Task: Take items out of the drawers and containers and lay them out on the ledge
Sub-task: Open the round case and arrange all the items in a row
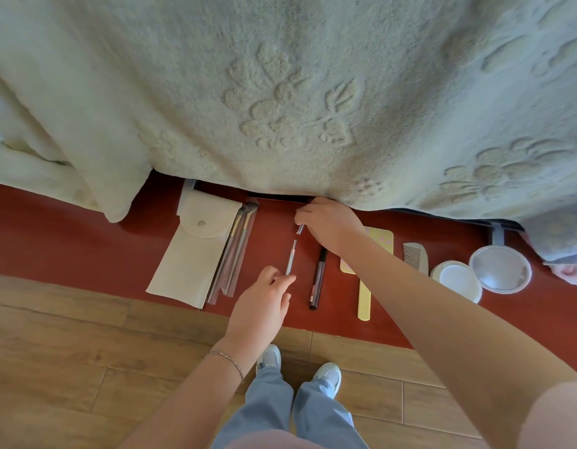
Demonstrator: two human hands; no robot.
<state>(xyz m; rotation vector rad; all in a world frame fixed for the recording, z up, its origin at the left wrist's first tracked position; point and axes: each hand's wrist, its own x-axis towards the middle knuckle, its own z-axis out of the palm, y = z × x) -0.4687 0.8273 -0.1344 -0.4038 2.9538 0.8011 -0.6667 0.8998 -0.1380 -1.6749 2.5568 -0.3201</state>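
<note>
Left hand (264, 298) pinches thin tool (291, 258); right hand (326, 222) pinches cap (300, 229); pen (318, 278) beside.

On the red ledge (86, 241): 1 cream pouch (196, 251) w/ snap, 1 clear sleeve of makeup brushes (235, 251) (approx. 3, hard to tell), 1 thin silver tool (291, 258), 1 small silver cap (300, 229), 1 dark pen (317, 280), 1 yellow hand mirror (364, 296), 1 comb (416, 256), 2 round compacts: white (457, 280) & silver (500, 268). 2 hands: left (262, 306), right (329, 222). 1 blanket (280, 92), 2 shoes (269, 358).
</note>
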